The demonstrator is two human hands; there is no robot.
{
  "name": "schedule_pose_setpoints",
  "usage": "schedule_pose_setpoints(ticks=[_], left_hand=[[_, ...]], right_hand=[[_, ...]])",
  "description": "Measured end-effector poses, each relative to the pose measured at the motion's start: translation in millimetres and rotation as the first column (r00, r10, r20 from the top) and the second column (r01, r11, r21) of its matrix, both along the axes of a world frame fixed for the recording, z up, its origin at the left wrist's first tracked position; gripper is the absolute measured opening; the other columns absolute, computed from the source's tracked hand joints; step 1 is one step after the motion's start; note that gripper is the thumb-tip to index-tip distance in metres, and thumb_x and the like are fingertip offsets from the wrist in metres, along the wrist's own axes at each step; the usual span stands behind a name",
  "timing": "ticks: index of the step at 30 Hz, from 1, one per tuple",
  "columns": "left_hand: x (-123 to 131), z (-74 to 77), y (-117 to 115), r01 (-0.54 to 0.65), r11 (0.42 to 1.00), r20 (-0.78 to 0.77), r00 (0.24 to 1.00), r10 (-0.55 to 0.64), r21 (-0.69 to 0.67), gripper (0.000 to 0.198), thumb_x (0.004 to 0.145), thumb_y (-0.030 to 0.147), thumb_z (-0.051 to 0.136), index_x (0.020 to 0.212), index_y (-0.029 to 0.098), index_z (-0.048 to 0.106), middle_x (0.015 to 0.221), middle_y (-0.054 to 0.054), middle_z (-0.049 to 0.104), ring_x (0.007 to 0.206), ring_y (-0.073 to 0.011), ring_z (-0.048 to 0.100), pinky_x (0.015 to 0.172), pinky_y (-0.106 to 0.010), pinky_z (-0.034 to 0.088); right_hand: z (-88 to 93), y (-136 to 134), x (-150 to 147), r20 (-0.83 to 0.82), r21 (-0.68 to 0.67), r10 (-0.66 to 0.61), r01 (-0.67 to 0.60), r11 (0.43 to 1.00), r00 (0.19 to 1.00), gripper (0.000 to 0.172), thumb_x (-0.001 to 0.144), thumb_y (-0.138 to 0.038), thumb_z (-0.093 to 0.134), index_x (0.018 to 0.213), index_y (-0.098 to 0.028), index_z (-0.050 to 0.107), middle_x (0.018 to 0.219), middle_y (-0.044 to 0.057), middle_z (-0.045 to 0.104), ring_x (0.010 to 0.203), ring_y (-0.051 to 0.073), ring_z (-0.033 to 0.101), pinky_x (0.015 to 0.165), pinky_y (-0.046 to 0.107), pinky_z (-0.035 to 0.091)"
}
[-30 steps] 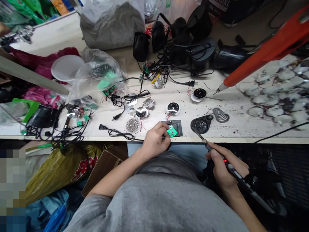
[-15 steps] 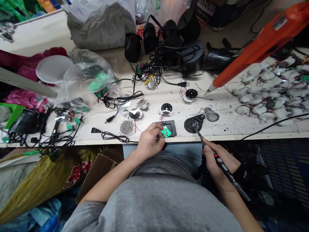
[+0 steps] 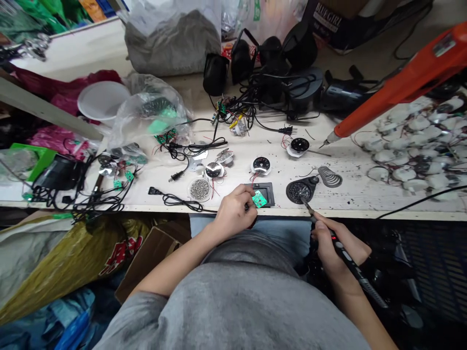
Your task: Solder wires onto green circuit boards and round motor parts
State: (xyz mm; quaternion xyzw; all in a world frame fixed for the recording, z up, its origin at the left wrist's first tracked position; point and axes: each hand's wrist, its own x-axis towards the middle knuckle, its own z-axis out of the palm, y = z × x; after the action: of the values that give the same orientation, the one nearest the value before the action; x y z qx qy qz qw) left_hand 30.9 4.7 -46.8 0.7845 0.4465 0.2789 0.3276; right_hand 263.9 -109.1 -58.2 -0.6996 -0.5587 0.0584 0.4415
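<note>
My left hand (image 3: 235, 208) has its fingers curled together, pinching a green rectangular circuit board (image 3: 260, 199) by its near-left edge; the board sits above a black rectangular frame-like tray (image 3: 270, 189) at the front edge of the white worktop (image 3: 350, 200); I cannot tell whether it rests on the tray. My right hand (image 3: 330, 238) has thumb and forefinger pressed around a black pen-shaped soldering iron (image 3: 348, 260) with a lit red display; its tip is at the near rim of a black round dish (image 3: 298, 190), apart from the board.

To work the tip well, I judge, grip the iron behind the hot metal and use light strokes, so the dish does not slide; steady the board by its edge, fingertips clear of any joint to be heated. Thin red wires (image 3: 256, 179) run from a black-faced round disc with a white rim (image 3: 261, 166) towards the board; whether they join it is too small to tell; avoid tugging them. The loose metal wire coil (image 3: 331, 177) lies just beyond the dish; route the tip clear of it.
</note>
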Motion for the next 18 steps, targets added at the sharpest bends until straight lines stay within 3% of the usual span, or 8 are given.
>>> schedule_pose_setpoints(ticks=[5,18], left_hand=[[0.4,1.8,0.9,0.0,0.999,-0.04,0.999,-0.002,-0.039,0.016,0.073,0.004,0.062,0.067,0.018,0.059,0.103,-0.005,0.07,0.067,-0.0099,0.062,0.062,-0.022,0.053],[0.1,5.1,0.6,0.01,0.999,-0.039,0.999,-0.012,-0.04,0.016,0.074,0.004,0.061,0.068,0.018,0.058,0.104,-0.005,0.07,0.07,-0.011,0.064,0.063,-0.023,0.054]], right_hand=[[4.9,-0.9,-2.9,-0.054,-0.082,-0.057,0.053,0.995,0.997,0.023,0.1,-0.035,0.064,0.108,-0.02,0.08,0.076,0.002,0.078,0.06,0.016,0.073,0.062,0.028,0.061],[1.3,-0.3,-1.5,0.032,-0.012,0.001,-0.001,1.0,0.999,0.021,0.099,-0.028,0.066,0.114,-0.02,0.079,0.093,0.005,0.082,0.066,0.018,0.076,0.069,0.03,0.066]])
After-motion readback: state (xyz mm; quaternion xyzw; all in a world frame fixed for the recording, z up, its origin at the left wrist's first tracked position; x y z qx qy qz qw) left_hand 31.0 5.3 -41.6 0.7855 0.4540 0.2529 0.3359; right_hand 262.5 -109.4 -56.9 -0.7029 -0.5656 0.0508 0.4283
